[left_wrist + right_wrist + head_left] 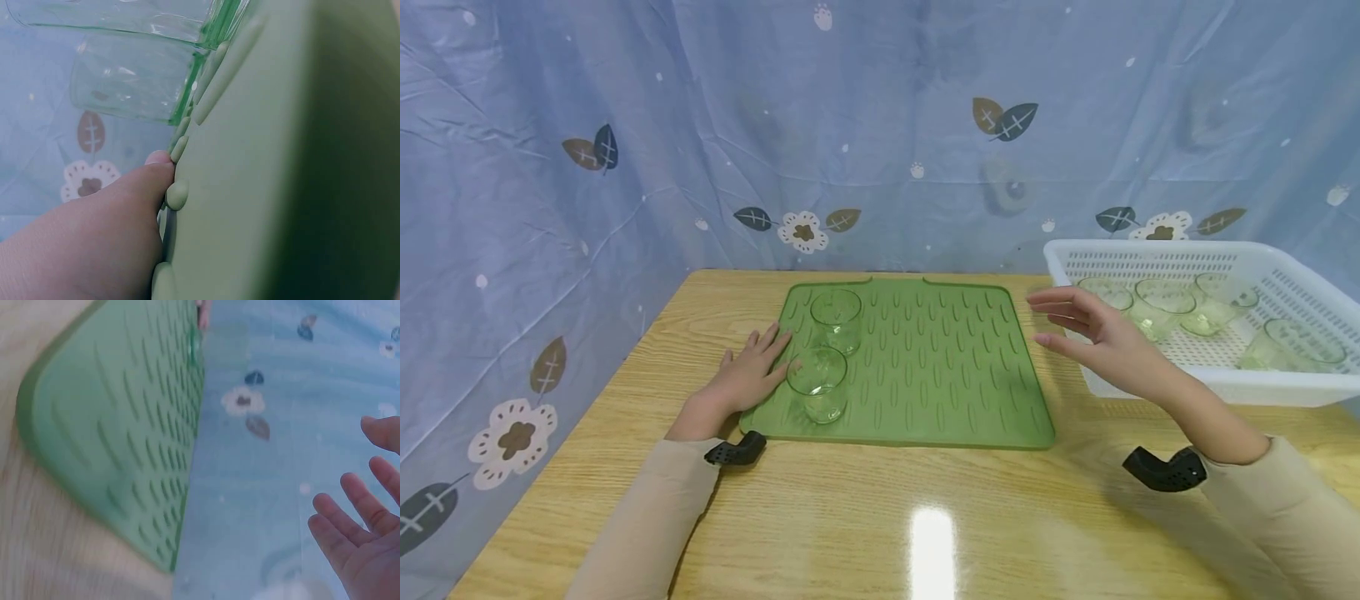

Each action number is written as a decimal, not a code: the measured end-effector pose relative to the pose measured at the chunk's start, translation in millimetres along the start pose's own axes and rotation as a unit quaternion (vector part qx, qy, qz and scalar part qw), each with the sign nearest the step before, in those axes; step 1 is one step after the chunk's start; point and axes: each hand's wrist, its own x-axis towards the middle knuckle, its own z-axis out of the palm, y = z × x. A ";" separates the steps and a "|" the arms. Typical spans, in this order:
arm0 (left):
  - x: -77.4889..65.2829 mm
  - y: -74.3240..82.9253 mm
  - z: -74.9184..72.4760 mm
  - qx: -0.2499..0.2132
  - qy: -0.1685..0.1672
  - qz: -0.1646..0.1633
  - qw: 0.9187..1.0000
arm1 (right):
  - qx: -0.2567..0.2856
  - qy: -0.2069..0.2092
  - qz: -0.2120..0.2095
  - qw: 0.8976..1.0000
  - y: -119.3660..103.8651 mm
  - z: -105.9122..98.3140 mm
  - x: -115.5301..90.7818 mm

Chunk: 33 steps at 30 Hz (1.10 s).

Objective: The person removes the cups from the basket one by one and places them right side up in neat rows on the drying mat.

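Note:
My left hand (741, 373) lies flat with fingers spread on the left edge of a green ridged mat (925, 367). Beside its thumb stands a clear glass (820, 387), upright on the mat, and a second glass (837, 321) stands just behind it. In the left wrist view, the thumb (134, 190) rests on the mat's ridges, with both glasses beyond. My right hand (1105, 337) is raised between the mat and a white plastic basket (1195, 385), holding nothing. Its fingers are loosely extended and apart from the thumb, as the right wrist view also shows.
Several clear glasses, among them a tilted one (1296, 346), are in the basket at the right. The wooden table (820, 517) extends in front of the mat. A blue patterned curtain (880, 150) hangs behind the table and along its left side.

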 end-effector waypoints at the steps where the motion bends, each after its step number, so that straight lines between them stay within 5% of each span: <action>1: -0.1 0.2 0.0 0.001 0.000 0.000 1.000 | -0.009 0.005 0.000 1.000 1.8 -4.1 -1.8; 15: -1.4 -1.5 -0.4 0.001 0.002 0.001 1.000 | -0.043 0.038 0.109 0.992 37.6 -56.6 -18.3; 33: -0.2 -4.0 1.8 0.005 -0.005 -0.001 1.000 | -0.145 0.008 0.240 0.960 62.4 -98.1 -11.6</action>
